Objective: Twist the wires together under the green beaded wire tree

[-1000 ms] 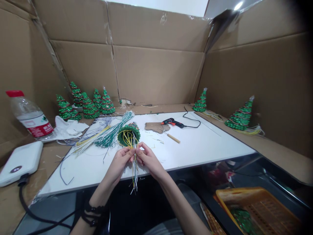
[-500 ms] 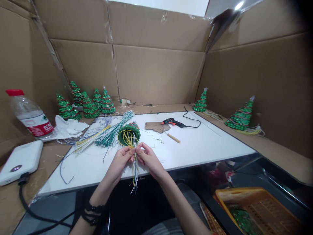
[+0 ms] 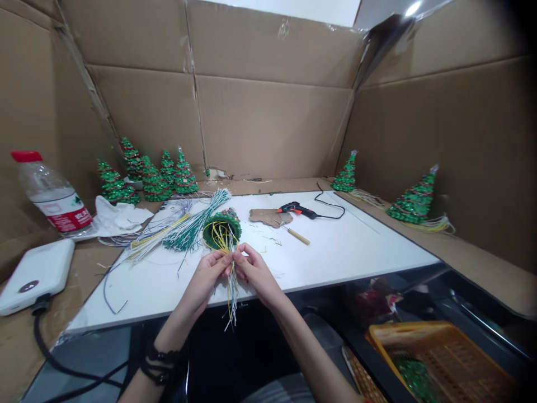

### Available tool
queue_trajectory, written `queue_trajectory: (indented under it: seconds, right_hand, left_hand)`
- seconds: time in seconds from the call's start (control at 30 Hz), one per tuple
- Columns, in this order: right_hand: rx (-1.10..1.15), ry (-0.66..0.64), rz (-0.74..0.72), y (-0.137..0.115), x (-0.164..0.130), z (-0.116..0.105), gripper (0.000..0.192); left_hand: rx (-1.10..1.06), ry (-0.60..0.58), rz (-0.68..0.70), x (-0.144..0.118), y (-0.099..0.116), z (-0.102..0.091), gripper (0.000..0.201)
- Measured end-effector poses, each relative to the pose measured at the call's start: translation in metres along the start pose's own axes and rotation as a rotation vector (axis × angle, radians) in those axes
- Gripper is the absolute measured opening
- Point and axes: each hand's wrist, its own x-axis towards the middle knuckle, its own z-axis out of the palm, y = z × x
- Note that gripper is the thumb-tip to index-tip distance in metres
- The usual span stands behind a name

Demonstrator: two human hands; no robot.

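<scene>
A small green Christmas tree (image 3: 235, 221) lies on its side on the white board (image 3: 335, 252), its hollow base toward me. Yellow and white wires (image 3: 232, 291) come out of that base and hang past the board's front edge. My left hand (image 3: 213, 273) pinches the bundle just below the opening. Right beside it, my right hand (image 3: 252, 268) is closed on the same wires, fingertips of both hands meeting. Left of the tree lies a bundle of green and white wires (image 3: 197, 224).
A glue gun (image 3: 297, 210) rests on a cardboard scrap (image 3: 264, 216) near a wooden-handled tool (image 3: 298, 237). Several finished-looking trees (image 3: 156, 182) stand at left, two more (image 3: 413, 198) at right. A bottle (image 3: 54, 196), a white device (image 3: 37, 274) and an orange basket (image 3: 419, 330) flank the board.
Almost nothing differs. Both hands stay pinched on the wires at the tree's base, and the view has shifted very slightly.
</scene>
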Motion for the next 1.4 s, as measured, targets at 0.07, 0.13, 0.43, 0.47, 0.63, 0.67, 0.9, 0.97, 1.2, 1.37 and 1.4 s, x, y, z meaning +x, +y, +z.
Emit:
queue_trajectory:
  seconds: [0.07,0.13,0.43,0.47,0.63,0.67,0.9,0.97,1.2,1.37,1.4]
  right_hand:
    - [-0.009,-0.004,-0.01,0.0,-0.0005,-0.0001,0.034]
    - [-0.024,-0.011,-0.015,-0.0001,-0.0012,-0.0004,0.034]
    - [-0.09,-0.008,-0.009,-0.0035,-0.0033,0.0011,0.033]
    - [-0.094,-0.002,-0.01,-0.0038,-0.0035,0.0018,0.033]
    - [-0.097,0.034,-0.01,-0.0024,-0.0032,0.0044,0.032]
    - [-0.095,0.037,-0.013,-0.0017,-0.0029,0.0045,0.031]
    - [-0.11,0.045,-0.026,-0.0005,-0.0024,0.004,0.031]
    - [-0.12,0.044,-0.03,-0.0009,-0.0026,0.0044,0.031]
    - [-0.125,0.048,-0.039,-0.0002,-0.0025,0.0045,0.031]
    - [-0.156,0.052,-0.046,-0.0011,-0.004,0.0046,0.03]
    - [-0.165,0.057,-0.045,-0.0013,-0.0045,0.0048,0.03]
  left_hand:
    - [0.0,-0.003,0.002,0.0001,-0.0003,-0.0001,0.031]
    - [0.0,-0.005,0.006,0.0001,-0.0009,-0.0006,0.03]
    - [-0.033,-0.006,0.016,-0.0004,-0.0011,-0.0001,0.027]
    - [-0.038,-0.005,0.015,-0.0006,-0.0008,0.0003,0.027]
    - [-0.057,-0.015,0.005,-0.0021,0.0006,0.0022,0.026]
    - [-0.056,-0.018,0.002,-0.0023,0.0006,0.0023,0.026]
    - [-0.029,-0.027,0.012,-0.0009,-0.0011,0.0029,0.024]
    - [-0.018,-0.03,0.014,-0.0006,-0.0009,0.0037,0.024]
    - [0.011,-0.017,0.014,-0.0023,0.0013,0.0059,0.025]
    - [0.049,-0.002,0.026,-0.0029,0.0011,0.0061,0.024]
    - [0.057,0.0,0.031,-0.0029,0.0007,0.006,0.024]
